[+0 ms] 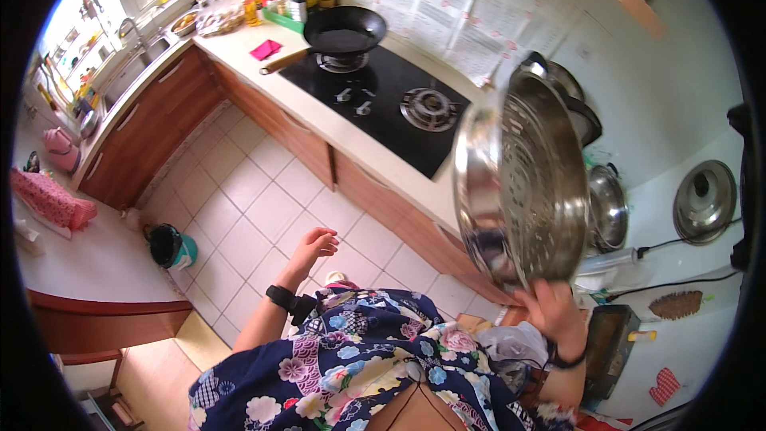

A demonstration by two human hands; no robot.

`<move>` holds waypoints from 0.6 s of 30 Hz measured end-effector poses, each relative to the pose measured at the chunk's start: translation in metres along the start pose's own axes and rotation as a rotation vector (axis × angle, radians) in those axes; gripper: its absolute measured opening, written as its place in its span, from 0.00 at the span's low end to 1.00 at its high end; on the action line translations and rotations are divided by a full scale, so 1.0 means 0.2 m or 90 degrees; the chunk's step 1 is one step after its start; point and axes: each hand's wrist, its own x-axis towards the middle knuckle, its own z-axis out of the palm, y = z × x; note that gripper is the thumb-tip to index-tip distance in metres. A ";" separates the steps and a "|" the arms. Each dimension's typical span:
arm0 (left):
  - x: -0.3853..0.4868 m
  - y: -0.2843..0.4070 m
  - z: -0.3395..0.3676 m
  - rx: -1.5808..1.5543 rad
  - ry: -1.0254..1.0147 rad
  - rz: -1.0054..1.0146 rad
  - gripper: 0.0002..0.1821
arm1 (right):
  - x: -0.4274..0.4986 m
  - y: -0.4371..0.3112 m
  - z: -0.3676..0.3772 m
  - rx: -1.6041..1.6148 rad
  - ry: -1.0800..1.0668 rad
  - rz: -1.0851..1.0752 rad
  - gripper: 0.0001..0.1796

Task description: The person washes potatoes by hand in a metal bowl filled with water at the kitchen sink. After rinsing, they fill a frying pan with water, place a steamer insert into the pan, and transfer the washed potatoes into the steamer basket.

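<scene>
My right hand (553, 311) grips the lower rim of a large stainless-steel steamer basket (479, 191), which is tipped on its side so that its perforated base faces right. A black handle (531, 64) shows at the top of the steamer; my fingers hide the bottom edge. The steamer hangs in front of the counter's right end and is slightly blurred. My left hand (317, 244) holds nothing, its fingers loosely bent and apart above the tiled floor. A black gas hob (383, 114) lies beyond, with a wok (344, 30) on its far burner.
Oil and sauce bottles (297, 7) crowd the counter's back corner, near a pink cloth (266, 49). Left of them is a sink (131, 69). A teal bucket (173, 246) stands on the floor. Along the right are a metal bowl (607, 206) and a pot lid (705, 202).
</scene>
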 end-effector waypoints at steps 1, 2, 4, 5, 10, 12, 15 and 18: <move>-0.03 0.01 -0.16 -0.019 0.033 0.012 0.15 | 0.24 0.00 0.10 0.053 -0.011 -0.047 0.09; -0.07 0.03 -0.32 -0.039 0.063 0.027 0.15 | 0.47 0.01 0.20 0.081 -0.030 -0.073 0.10; -0.14 0.07 -0.58 -0.075 0.126 0.041 0.13 | 0.99 0.02 0.39 0.142 -0.043 -0.116 0.13; -0.17 0.09 -0.70 -0.085 0.154 0.044 0.13 | 1.26 0.02 0.48 0.170 -0.023 -0.146 0.15; -0.12 0.26 -1.15 -0.079 0.252 -0.001 0.13 | 2.47 -0.05 0.70 0.208 -0.044 -0.142 0.19; 0.04 0.37 -1.31 -0.076 0.231 0.070 0.13 | 2.88 -0.06 0.77 0.146 -0.011 -0.184 0.21; 0.45 0.64 -1.57 -0.045 0.197 0.145 0.15 | 3.42 -0.02 0.94 0.147 0.018 -0.197 0.20; 0.97 1.02 -1.79 -0.033 0.144 0.164 0.18 | 3.88 0.05 1.17 0.115 -0.012 -0.213 0.20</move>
